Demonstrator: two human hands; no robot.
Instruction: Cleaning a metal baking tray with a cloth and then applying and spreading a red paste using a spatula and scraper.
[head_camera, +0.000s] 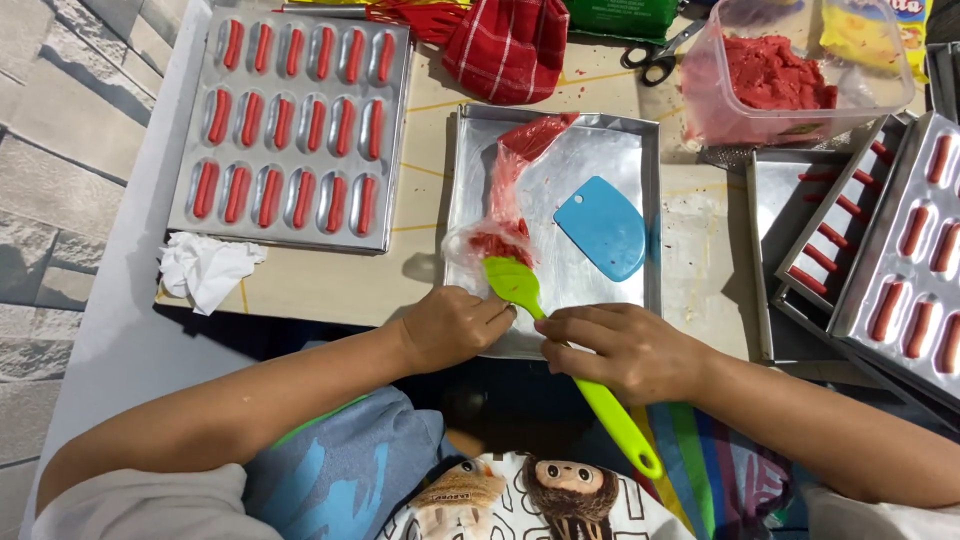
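- Far left of the grip: crumpled white tissue (207, 268) on the table edge; beyond it, a silver metal mould tray (292, 128) of oblong cavities filled with red dough, set clear of the work zone.
- Left hand (452, 325): closed, fingers pinching the near end of the clear plastic piping bag (505, 205) holding red dough, apparently to steady it.
- Bag lies lengthwise in the shallow silver baking pan (640, 215), which catches smears.
- Right hand (622, 350): closed around the lime-green silicone spatula (570, 365), mid-handle; blade just beyond the grip, touching the bag's bulge.
- Right of the blade: blue plastic dough scraper (602, 227), lying flat, unheld.
- Far right: clear plastic tub (800, 75) of red dough, more filled moulds (910, 250).
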